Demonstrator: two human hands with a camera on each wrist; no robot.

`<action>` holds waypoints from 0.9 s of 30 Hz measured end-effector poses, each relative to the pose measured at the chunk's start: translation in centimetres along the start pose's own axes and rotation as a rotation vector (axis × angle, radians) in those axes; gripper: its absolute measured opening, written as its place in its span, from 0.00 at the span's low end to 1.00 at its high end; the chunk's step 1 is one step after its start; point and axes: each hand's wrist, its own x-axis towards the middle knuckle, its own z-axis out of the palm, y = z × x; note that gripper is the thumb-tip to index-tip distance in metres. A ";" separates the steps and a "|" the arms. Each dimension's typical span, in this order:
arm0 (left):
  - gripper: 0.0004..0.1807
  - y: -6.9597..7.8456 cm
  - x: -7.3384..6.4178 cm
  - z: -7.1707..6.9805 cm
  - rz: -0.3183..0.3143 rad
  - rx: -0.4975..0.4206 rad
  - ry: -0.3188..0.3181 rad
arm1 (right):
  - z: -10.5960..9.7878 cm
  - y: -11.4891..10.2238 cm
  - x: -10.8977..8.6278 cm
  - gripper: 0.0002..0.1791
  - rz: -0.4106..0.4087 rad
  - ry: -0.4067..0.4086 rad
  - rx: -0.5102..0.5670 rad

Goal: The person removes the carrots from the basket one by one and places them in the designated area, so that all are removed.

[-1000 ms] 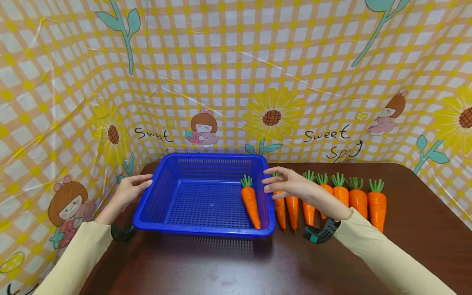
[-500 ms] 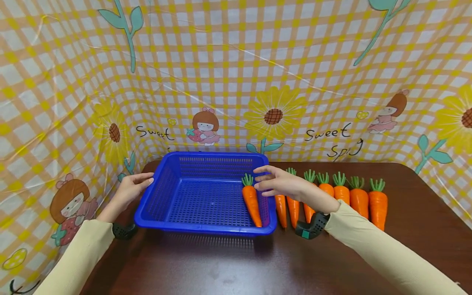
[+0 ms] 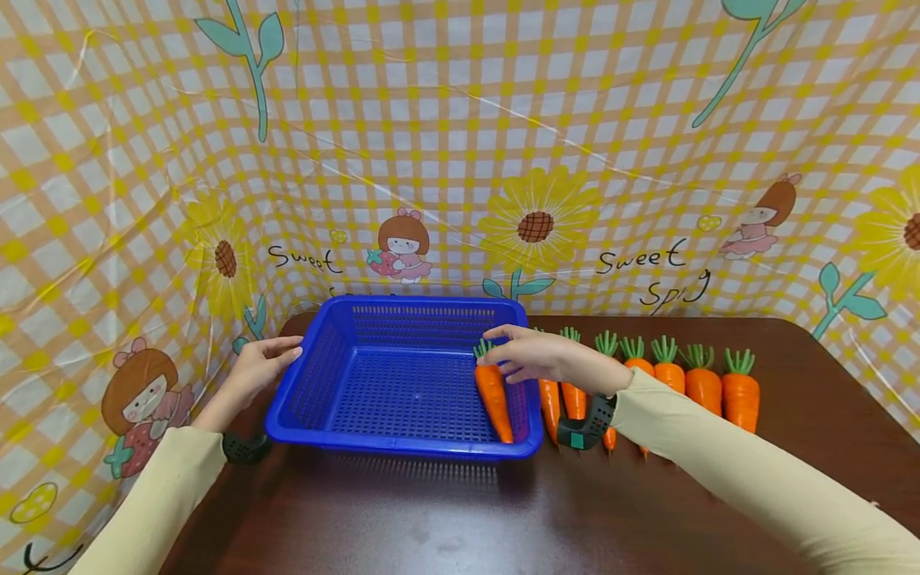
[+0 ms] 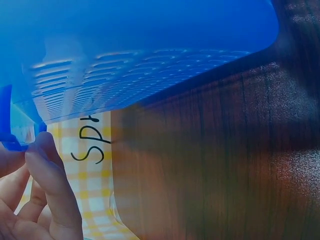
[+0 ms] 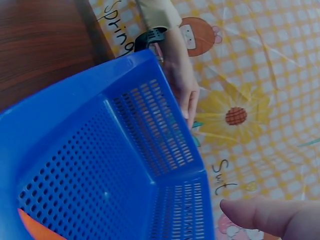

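A blue plastic basket (image 3: pixel 402 443) with slotted walls stands on the table. My left hand (image 3: pixel 255 371) pinches its left rim between thumb and fingers, as the left wrist view shows at the basket's edge (image 4: pixel 20 145). Inside, along the right wall, lies one orange carrot (image 3: pixel 493 403) with a green top. My right hand (image 3: pixel 535 355) hangs over the right rim with fingers apart, overlapping the carrot's leafy end; nothing shows in its grasp. In the right wrist view only part of that hand (image 5: pixel 280 217) appears, beside the basket.
Several more carrots (image 3: pixel 740 399) lie in a row right of the basket, partly hidden behind my right arm. The dark brown table (image 3: pixel 345 519) reaches to a checked cloth (image 3: pixel 446 144) hung at the back and sides.
My right hand has moved left, from beside the basket's right rim to over the carrot's green top. My left hand stays at the left rim; the view has shifted slightly.
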 end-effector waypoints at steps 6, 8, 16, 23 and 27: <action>0.26 0.0 -0.2 0.1 0.010 0.003 -0.009 | 0.7 -0.2 1.3 0.44 0.082 0.005 0.039; 0.26 -0.1 -0.3 0.1 0.014 -0.002 -0.014 | 0.8 -0.3 1.7 0.45 0.104 0.006 0.045; 0.26 -0.3 -0.5 -0.1 0.022 0.021 -0.003 | 1.4 -0.7 2.4 0.42 0.173 0.025 0.001; 0.25 0.1 -0.6 -0.1 0.025 0.028 0.008 | 3.3 -1.0 2.6 0.51 0.188 0.080 -0.108; 0.25 0.2 -0.7 -0.2 0.030 0.033 0.007 | 3.2 -0.8 3.1 0.47 0.212 0.100 -0.121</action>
